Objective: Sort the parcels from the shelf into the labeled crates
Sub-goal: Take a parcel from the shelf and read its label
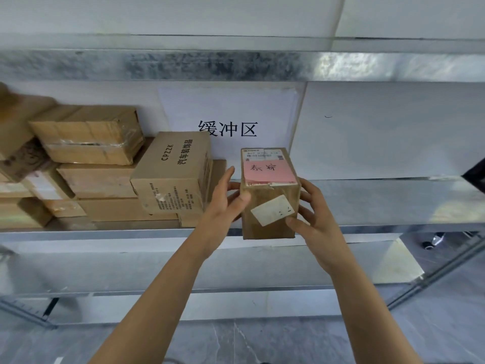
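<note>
Head view. Two hands on one parcel [270, 195], held at the near edge of the shelf [380, 203], right of centre. Left hand [223, 203] half open, thumb pressed on the near face, fingers spread along the left side. Right hand [315, 219] half open too, thumb on the near face just under a white sticker [273, 210], fingers curled around the right side. On top of the parcel, one pink note [269, 172] with handwriting, and one printed label [262, 154] at the far end. Whether the parcel's bottom touches the shelf or hangs just off its lip: cannot tell.

To the left, on the same shelf, a stack of cardboard boxes [105, 179]: about eight counted, some blurred and cut off by the left edge, so no firm number. Nearest of them, one printed box [173, 172] marked CPZZK, tilted, just beside the left hand but apart from it. On the wall behind, one paper sign [228, 119] with three large characters. Below, one lower shelf level [131, 269], bare metal where visible. No crates in view.
</note>
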